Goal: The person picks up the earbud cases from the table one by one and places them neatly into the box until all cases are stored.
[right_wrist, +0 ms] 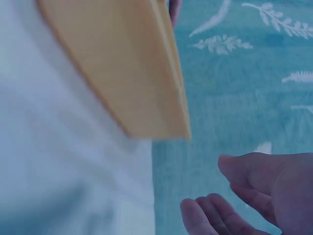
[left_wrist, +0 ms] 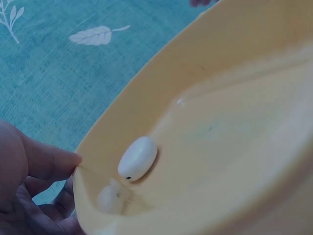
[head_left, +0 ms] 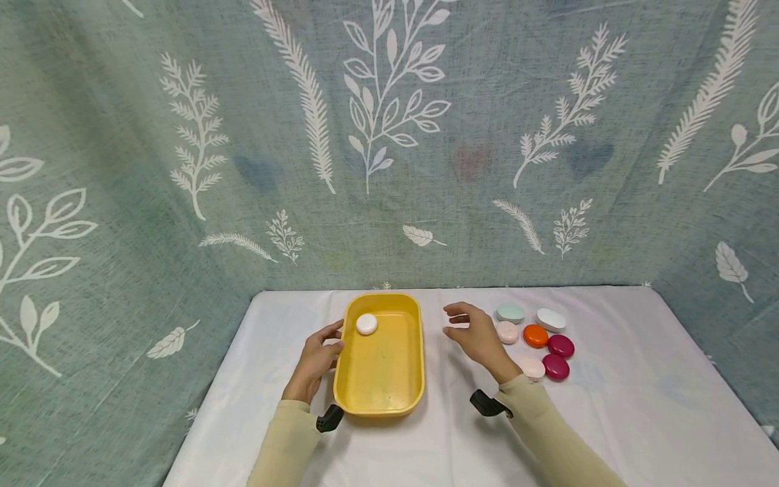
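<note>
A yellow plastic tray (head_left: 380,379) with raised walls stands on the white-covered table. Inside, near its far left corner, lies a white rounded soap bar (head_left: 366,324); the left wrist view shows this soap (left_wrist: 138,158) against the wall, its reflection beside it. My left hand (head_left: 318,362) holds the tray's left side. Its thumb (left_wrist: 58,164) touches the rim while the other fingers lie outside the wall. Between the tray and a group of soaps, my right hand (head_left: 481,338) hovers with nothing in it, fingers loosely bent and thumb apart.
Right of the right hand sit several oval soaps: mint (head_left: 510,312), white (head_left: 550,320), orange (head_left: 535,335), two crimson (head_left: 560,346) and two pale pink (head_left: 508,332), one partly behind the right wrist. A leaf-patterned green curtain (head_left: 389,223) hangs behind the table.
</note>
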Motion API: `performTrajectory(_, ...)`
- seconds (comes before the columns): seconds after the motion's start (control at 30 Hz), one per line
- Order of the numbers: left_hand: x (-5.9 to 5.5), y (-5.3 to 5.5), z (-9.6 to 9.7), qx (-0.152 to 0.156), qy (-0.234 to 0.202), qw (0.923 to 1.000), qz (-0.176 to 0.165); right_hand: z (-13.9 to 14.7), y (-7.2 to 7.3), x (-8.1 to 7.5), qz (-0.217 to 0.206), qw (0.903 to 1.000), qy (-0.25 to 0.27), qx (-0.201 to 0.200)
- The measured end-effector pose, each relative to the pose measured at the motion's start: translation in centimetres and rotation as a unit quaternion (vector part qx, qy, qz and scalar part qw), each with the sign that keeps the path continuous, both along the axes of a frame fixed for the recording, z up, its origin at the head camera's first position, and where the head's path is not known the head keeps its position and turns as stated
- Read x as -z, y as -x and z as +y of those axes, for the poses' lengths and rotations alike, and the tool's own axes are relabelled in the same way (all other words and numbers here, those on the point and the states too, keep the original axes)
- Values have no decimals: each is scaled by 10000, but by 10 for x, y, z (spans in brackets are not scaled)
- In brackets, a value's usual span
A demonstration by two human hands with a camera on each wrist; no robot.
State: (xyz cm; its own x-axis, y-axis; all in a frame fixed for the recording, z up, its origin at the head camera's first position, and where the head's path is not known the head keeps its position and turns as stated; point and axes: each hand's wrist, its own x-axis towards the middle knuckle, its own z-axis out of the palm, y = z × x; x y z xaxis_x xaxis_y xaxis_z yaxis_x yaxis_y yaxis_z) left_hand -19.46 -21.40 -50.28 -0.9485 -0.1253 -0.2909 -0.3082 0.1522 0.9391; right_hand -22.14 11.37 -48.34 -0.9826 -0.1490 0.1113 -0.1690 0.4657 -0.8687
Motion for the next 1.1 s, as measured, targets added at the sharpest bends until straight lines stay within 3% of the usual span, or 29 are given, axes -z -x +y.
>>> performTrajectory(0.37,-2,0,3,124,9,9999,38,63,-32,18,-41,9989,-256,392)
performTrajectory(0.57,-3,0,4,110,11,9999,50,87,-47,24,429,9971,-270,572)
performTrajectory(0.8,-3,0,4,73,-13,10000,14,105,-56,28,806,9927,-593,677)
performTrajectory(1.1,-4,0,7,65,-101,9999,-32,116,-60,30,685,9913,-928,642)
